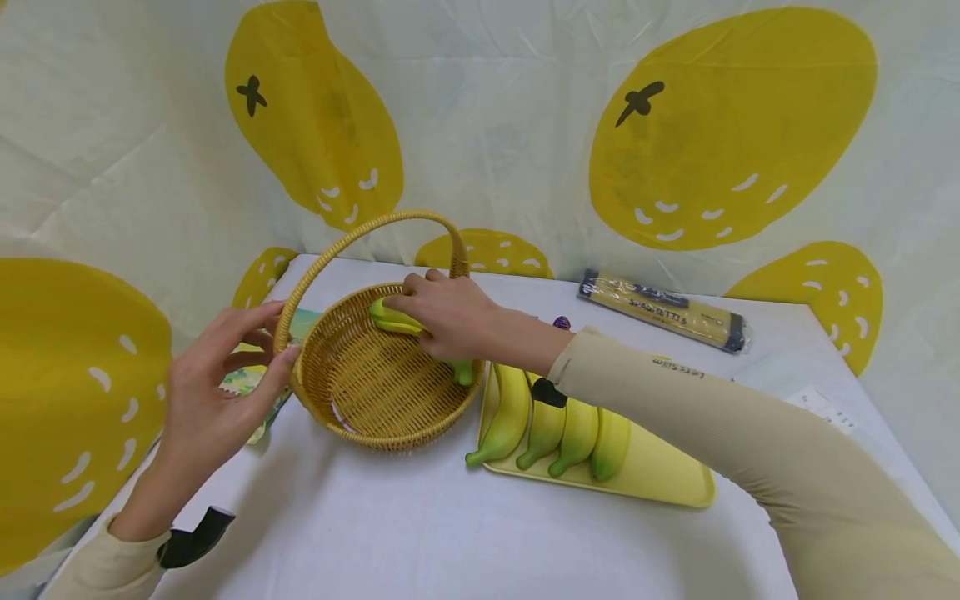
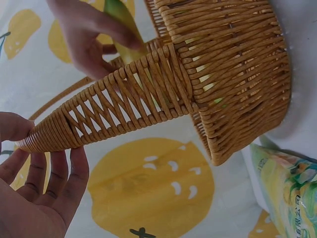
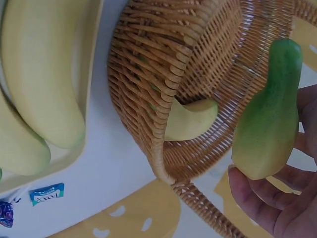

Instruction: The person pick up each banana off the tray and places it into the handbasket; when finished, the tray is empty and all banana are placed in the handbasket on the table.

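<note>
My left hand (image 1: 217,392) holds the arched handle (image 2: 99,109) of a woven wicker basket (image 1: 367,392) between thumb and fingers. Over the basket's far side, my right hand (image 1: 457,317) grips a yellow banana with a green stem end (image 3: 270,119). That banana is tilted above the rim in the right wrist view. Another banana (image 3: 190,119) lies inside the basket against the wall nearest the tray; in the head view my right hand covers most of it. Several bananas (image 1: 506,417) lie side by side on a yellow tray (image 1: 667,475) right of the basket.
A spaghetti packet (image 1: 663,308) lies at the back right. Left of the basket is a green and yellow printed packet (image 2: 285,191). Behind the tray are a purple-wrapped sweet (image 3: 6,213) and a small blue packet (image 3: 47,193). A fruit-patterned cloth (image 1: 495,125) hangs behind the table.
</note>
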Demonstrator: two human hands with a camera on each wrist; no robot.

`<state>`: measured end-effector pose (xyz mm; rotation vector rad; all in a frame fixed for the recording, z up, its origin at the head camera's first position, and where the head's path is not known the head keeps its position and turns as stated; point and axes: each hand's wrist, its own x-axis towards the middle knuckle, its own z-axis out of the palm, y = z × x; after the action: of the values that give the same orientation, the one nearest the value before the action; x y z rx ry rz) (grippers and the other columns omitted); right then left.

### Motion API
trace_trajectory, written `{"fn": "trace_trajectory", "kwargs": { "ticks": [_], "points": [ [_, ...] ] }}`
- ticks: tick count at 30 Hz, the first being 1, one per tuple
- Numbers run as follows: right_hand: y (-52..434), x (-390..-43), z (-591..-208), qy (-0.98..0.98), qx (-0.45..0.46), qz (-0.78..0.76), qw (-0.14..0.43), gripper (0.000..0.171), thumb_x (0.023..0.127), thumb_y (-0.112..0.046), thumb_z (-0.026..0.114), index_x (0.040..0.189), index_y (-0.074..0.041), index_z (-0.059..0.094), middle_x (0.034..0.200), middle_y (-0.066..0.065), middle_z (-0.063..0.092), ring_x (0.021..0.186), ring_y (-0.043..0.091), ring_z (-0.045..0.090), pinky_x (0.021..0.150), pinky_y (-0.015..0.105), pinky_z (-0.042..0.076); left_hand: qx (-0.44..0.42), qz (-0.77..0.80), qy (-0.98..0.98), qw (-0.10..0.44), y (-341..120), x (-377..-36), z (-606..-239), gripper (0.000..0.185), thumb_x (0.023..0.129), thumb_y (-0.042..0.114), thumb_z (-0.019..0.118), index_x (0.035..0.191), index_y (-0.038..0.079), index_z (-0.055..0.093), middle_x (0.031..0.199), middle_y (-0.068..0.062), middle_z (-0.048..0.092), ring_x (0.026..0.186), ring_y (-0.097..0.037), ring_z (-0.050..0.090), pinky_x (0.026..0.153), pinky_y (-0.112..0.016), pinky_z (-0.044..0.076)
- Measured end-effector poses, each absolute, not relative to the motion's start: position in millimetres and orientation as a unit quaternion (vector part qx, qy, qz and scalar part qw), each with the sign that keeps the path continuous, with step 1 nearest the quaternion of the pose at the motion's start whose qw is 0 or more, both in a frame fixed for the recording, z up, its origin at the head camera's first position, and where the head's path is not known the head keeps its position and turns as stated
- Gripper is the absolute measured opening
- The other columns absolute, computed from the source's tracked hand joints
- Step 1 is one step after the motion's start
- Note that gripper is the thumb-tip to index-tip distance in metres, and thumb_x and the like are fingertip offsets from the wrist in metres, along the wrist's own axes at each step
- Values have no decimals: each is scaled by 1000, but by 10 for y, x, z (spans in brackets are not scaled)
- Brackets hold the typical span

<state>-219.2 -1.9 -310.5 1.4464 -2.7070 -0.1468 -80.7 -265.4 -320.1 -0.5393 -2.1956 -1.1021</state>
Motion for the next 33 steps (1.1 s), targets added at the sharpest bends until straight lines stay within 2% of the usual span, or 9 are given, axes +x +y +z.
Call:
{"fn": "trace_trajectory", "kwargs": {
  "ticks": [5,10,13,20,33],
  "points": [
    [-192,-2264,-3220,-877,474,-80,11,63,96,-17,64,158,-25,52,139,7,57,103,25,57,53,31,49,-204,-412,-833,306,-2661,-810,-3200,67,78,-19,80,140,4,69,109,-8,67,92,-12,64,82,-12,55],
    [-325,-2286,-3319,-875,477,-84,-5,63,96,-18,67,157,-25,53,131,5,59,104,24,58,62,34,55,-203,-412,-835,304,-2665,-809,-3197,66,79,-19,79,140,5,69,109,-8,67,92,-12,63,82,-12,55],
    [-396,-2299,-3375,-875,476,-91,-13,64,96,-20,69,158,-25,52,132,6,58,104,23,57,68,35,55,-199,-411,-838,300,-2665,-808,-3197,66,79,-19,80,140,4,68,110,-8,67,93,-12,63,82,-12,55],
    [-493,-2330,-3485,-874,466,-133,-19,65,100,-32,70,161,-27,47,140,7,54,115,24,55,81,36,57,-201,-407,-839,300,-2673,-808,-3211,66,79,-19,80,140,3,68,109,-10,67,93,-12,63,82,-12,56],
    [-603,-2380,-3634,-881,451,-142,-27,66,99,-33,71,161,-28,48,144,7,53,120,25,54,79,35,57,-202,-416,-833,304,-2664,-798,-3216,64,80,-18,79,139,4,68,110,-9,67,93,-13,63,81,-12,56]
  ]
}}
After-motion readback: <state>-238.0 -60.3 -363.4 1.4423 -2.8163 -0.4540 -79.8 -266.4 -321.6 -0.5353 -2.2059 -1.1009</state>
